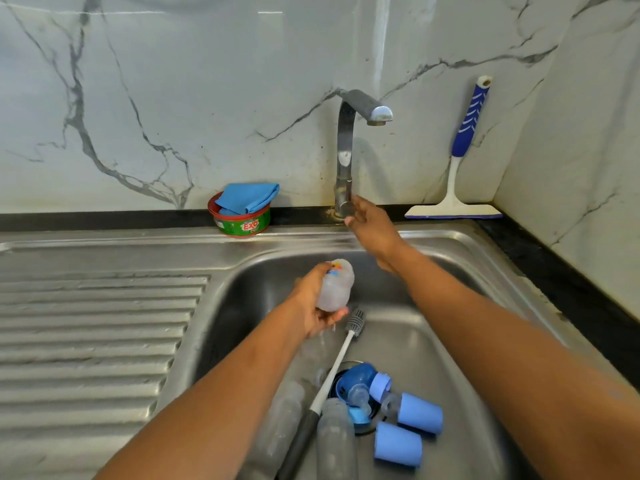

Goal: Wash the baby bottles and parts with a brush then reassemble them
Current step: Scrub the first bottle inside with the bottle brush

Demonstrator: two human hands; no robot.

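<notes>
1. L hand (311, 303) curls round clear bottle (335, 285), mid sink (242, 282).
2. R hand (369, 221) at tap (344, 161) base, 12 o'clock; grip unclear.
3. Brush (341, 355), other bottles (334, 441), blue caps (419, 414) lie at 6 o'clock of sink.

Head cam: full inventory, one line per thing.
held bottle: 1, frosted, colour print, over basin
loose bottles: 2, clear, lying at basin's near side
brush: 1, white handle, grey bristles, lying in basin
caps: 2, light blue, basin, near right
small parts: count unclear, blue and clear, over drain
sink: 1, steel, drainboard on left
tap: 1, steel, behind basin
tub: 1, green and red, rim left of tap
cloth: 1, blue, on tub
squeegee: 1, blue and white, leaning on wall
left hand: grips held bottle
right hand: at tap's base, grip unclear
</notes>
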